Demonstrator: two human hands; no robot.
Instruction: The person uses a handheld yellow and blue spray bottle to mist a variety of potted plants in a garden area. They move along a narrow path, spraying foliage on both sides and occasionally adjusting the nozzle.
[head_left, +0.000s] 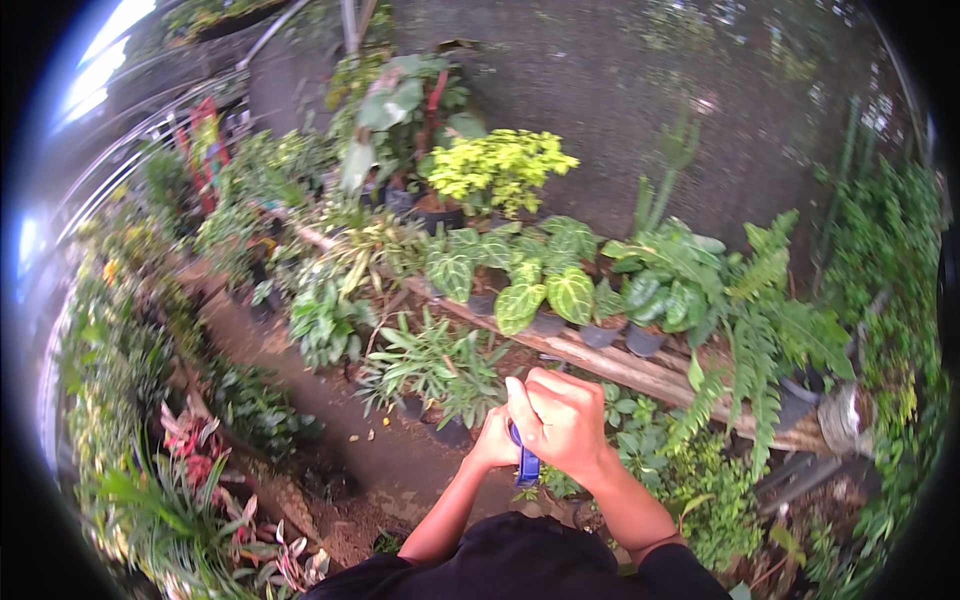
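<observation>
Both of my hands are raised together in front of my chest, above the potted plants. My right hand (562, 420) is closed in a fist with the thumb up, and it overlaps my left hand (495, 442) just behind it. A blue, curved plastic-looking object (527, 466) shows between and below the hands; its upper part is hidden by the fingers. Which hand grips it cannot be told. Beyond the hands, a leafy potted plant (439, 360) stands on the ground, and anthurium-like plants with pale-veined leaves (517, 304) stand in black pots.
A long wooden beam (585, 356) runs diagonally beside the pots. Dark shade netting (570, 90) hangs behind. A dirt path (277, 367) passes on the left between plant rows, with red-leaved plants (195, 450) at its near side. Ferns (750, 367) overhang the beam at right.
</observation>
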